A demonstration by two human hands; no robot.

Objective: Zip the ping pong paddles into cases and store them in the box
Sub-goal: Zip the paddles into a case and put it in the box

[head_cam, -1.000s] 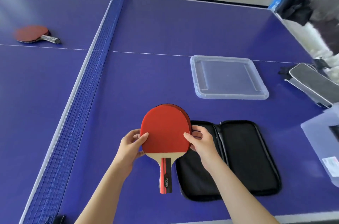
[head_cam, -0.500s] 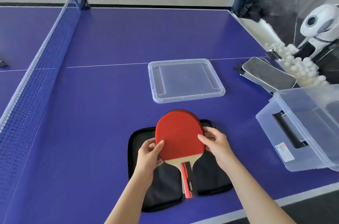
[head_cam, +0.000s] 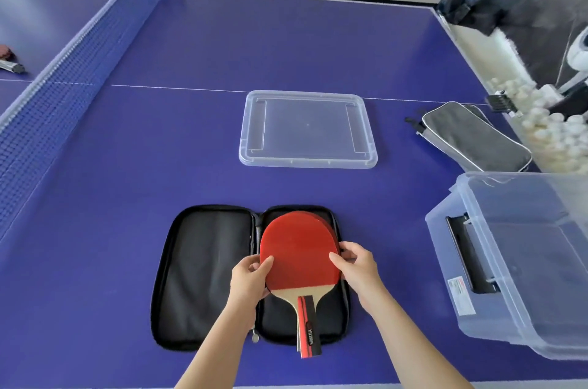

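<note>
While partly hiding the open case (head_cam: pixel 203 274), both hands' grip (head_cam: pixel 251 277) (head_cam: pixel 358 267) clamped on stacked paddles (head_cam: pixel 297 255).

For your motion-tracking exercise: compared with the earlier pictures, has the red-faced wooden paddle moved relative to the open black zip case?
Yes. The red-faced wooden paddle has shifted rightward, from the open black zip case's left edge to over its right half.
</note>
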